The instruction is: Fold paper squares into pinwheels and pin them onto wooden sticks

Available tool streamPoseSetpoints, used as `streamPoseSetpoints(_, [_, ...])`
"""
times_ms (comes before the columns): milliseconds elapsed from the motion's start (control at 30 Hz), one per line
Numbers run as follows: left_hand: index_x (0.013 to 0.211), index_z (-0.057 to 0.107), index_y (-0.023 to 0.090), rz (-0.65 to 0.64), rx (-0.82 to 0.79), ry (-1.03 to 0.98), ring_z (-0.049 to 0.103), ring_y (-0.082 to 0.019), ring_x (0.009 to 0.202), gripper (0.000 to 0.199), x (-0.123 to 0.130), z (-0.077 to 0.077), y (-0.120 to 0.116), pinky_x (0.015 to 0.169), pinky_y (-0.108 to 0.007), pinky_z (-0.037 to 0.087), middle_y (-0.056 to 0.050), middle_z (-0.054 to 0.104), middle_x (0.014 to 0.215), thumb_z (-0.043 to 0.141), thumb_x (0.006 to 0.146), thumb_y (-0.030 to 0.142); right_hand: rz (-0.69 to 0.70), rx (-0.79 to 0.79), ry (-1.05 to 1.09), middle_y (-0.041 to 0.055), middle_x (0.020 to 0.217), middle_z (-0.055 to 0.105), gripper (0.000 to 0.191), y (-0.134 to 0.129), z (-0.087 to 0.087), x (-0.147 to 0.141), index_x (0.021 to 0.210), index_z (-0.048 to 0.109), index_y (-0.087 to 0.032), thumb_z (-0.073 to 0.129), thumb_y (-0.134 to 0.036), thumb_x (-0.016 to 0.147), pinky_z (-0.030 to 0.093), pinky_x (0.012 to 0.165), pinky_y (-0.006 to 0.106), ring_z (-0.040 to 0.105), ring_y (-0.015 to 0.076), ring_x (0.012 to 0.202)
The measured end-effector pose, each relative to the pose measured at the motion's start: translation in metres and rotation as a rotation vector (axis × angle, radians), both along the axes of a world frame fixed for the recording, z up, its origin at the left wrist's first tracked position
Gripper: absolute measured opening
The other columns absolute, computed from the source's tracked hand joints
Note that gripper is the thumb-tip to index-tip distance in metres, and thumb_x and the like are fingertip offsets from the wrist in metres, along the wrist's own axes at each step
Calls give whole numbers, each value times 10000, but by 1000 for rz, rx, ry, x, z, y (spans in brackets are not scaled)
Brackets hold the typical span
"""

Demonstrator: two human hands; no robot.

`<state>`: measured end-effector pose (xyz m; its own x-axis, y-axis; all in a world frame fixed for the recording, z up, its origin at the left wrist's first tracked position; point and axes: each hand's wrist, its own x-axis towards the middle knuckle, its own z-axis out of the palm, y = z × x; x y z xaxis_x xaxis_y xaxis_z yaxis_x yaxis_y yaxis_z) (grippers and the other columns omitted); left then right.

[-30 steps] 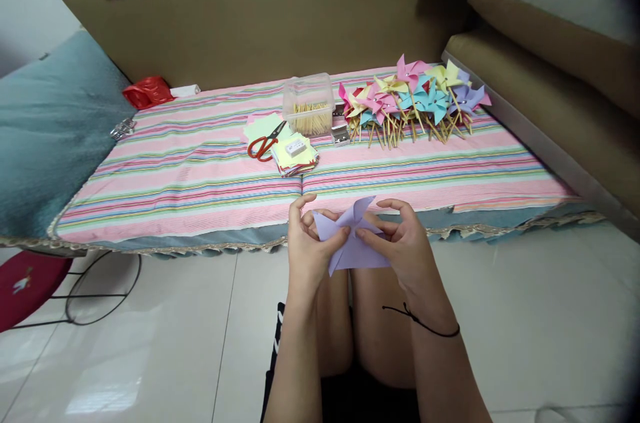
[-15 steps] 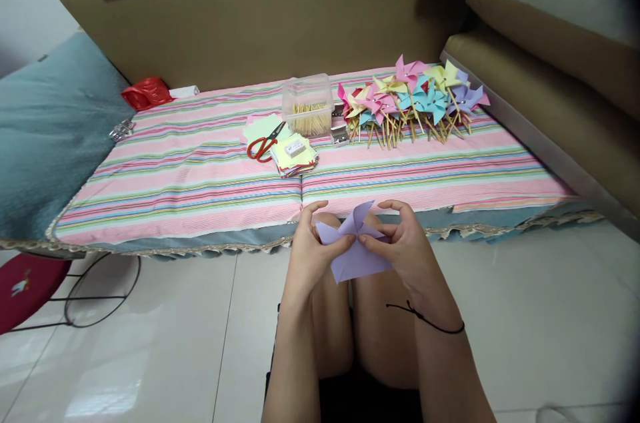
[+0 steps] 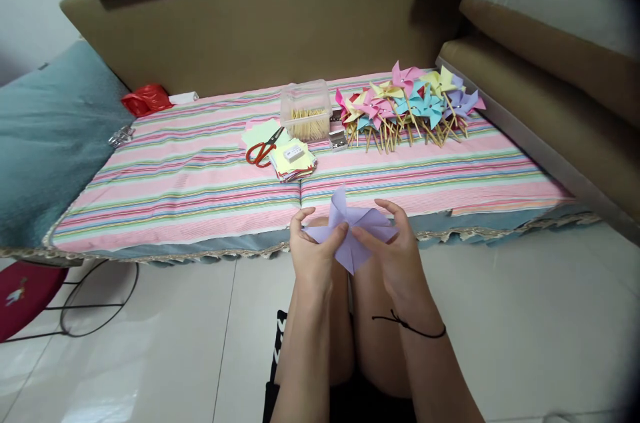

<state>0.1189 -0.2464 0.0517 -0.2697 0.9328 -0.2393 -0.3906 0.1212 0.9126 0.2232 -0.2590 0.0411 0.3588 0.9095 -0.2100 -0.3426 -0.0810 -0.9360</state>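
Above my knees I hold a purple paper pinwheel (image 3: 350,252), with its corners folded in to the middle. My left hand (image 3: 316,251) grips its left side, the thumb pressing near the centre. From the other side my right hand (image 3: 397,253) pinches it, its thumb also close to the centre and the index finger raised. The fingers behind the paper are partly hidden. No stick shows on this pinwheel. A black cord bracelet (image 3: 410,326) circles my right wrist.
On the striped cloth (image 3: 165,200) lie red-handled scissors (image 3: 260,151), a stack of paper squares (image 3: 295,170), a plastic box (image 3: 306,103) of wooden sticks, a small box of pins (image 3: 338,140) and a pile of finished pinwheels (image 3: 413,103). A red stool (image 3: 27,296) stands at the left.
The purple pinwheel has turned between my hands, and another blade now points up on its left. The last open lower flap now appears folded toward the centre.
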Motion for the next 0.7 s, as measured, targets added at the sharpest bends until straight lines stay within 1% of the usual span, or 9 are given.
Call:
streamPoseSetpoints(67, [1036,484,211,3,24,24,607,-122,525,614,3,3,-1,568,-239,482,73,618,602,847,540,211,-78,11,-18,-31,816,644,697,1,-1,-5,1109,520,-252,868,-327,510,542,661,309,645,166,710])
streamPoseSetpoints(100, [1035,482,215,-3,33,35,612,-127,533,607,3,3,-2,569,-240,482,69,626,606,842,546,203,-96,14,-19,-31,818,644,696,2,-1,-7,1107,519,-248,866,-313,508,543,664,309,647,165,709])
streamPoseSetpoints(233, [1030,476,227,-13,47,60,618,-133,552,586,2,3,-2,587,-247,483,61,647,626,825,561,184,-102,-5,18,-40,758,650,733,3,0,-8,1126,496,-241,864,-280,494,542,630,305,647,166,661])
streamPoseSetpoints(400, [1032,498,229,-9,48,106,643,-152,591,569,0,3,-3,611,-253,480,78,611,592,822,566,191,-122,-7,55,-43,721,670,799,2,1,-9,1166,460,-247,869,-281,480,552,622,317,661,178,643])
streamPoseSetpoints(533, [1066,473,233,-16,43,86,628,-140,562,610,1,3,-4,597,-252,483,69,635,624,827,569,200,-123,11,36,-47,716,673,797,0,-1,-10,1175,444,-256,867,-295,500,546,620,311,669,180,646])
streamPoseSetpoints(633, [1105,457,224,-60,33,78,610,-120,542,657,-2,1,-5,578,-232,472,61,652,652,835,568,207,-108,32,27,-50,718,671,778,0,-3,-7,1159,451,-260,866,-289,501,536,612,301,658,170,637])
streamPoseSetpoints(700, [1134,457,215,-119,35,95,611,-114,554,666,-8,-1,-4,578,-222,465,56,656,660,834,585,215,-112,33,37,-54,713,663,770,0,-5,-4,1143,468,-257,870,-272,487,529,611,293,644,161,632])
